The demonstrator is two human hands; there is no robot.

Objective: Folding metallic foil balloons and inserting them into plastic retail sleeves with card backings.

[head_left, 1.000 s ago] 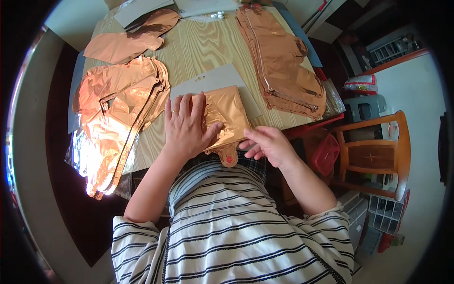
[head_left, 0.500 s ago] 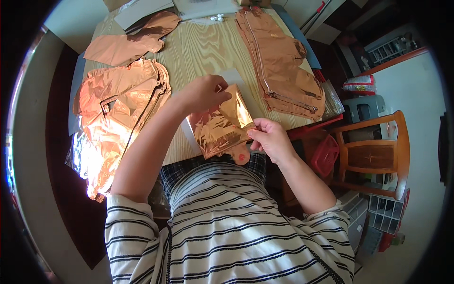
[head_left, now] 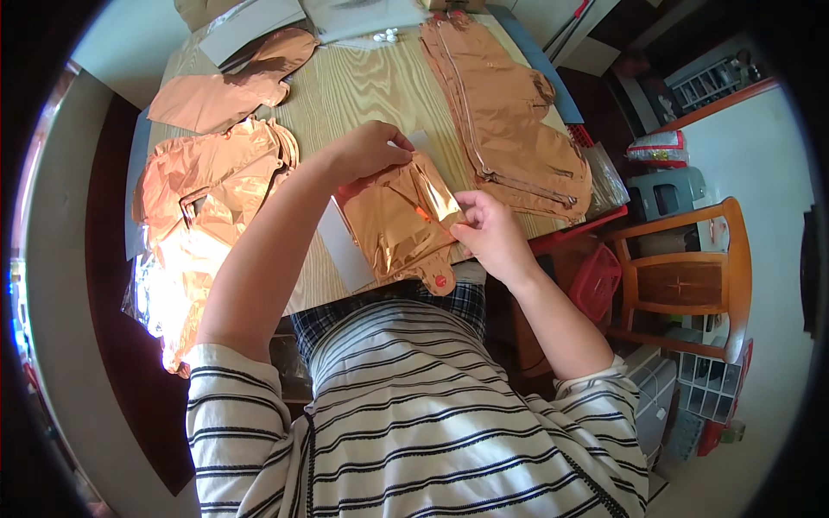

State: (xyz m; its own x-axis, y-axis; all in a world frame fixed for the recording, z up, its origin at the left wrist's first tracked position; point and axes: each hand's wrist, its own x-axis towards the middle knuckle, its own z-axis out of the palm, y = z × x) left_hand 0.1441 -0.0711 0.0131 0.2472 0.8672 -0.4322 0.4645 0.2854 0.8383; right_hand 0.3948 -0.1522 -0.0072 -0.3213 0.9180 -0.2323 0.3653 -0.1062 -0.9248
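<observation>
**Folded copper-coloured foil piece (head_left: 384,229) at the near edge of the desk (head_left: 367,86)**

At left, crumpled foil sheets (head_left: 226,168) are piled on the desk. Toward the middle, a grey card (head_left: 345,256) is partly covered by the folded foil piece. To judge by its wrinkles, the piece is light, thin and limp, with folds that may spring open if left unpressed; its smooth metallic skin is probably slippery and easily creased, though not very fragile. The far edge is met by the left hand (head_left: 373,148); its fingers are curled and partly hidden, so whether anything is pinched cannot be told. At right, the side edge is pinched between the thumb and fingers of the right hand (head_left: 490,231). A hold is best taken at the folded edges, with the layers gathered together; if gripped by its broad middle, the piece would probably buckle.

In appearance, the piece is roughly rectangular and glossy, rippled toward the left and streaked with bright reflections toward the right. At its near edge, a rounded tab (head_left: 427,274) bearing a red round mark (head_left: 441,281) is seen beyond the desk's edge. Farther right, a flatter foil stack (head_left: 509,129) is laid, apart from the right hand.
</observation>
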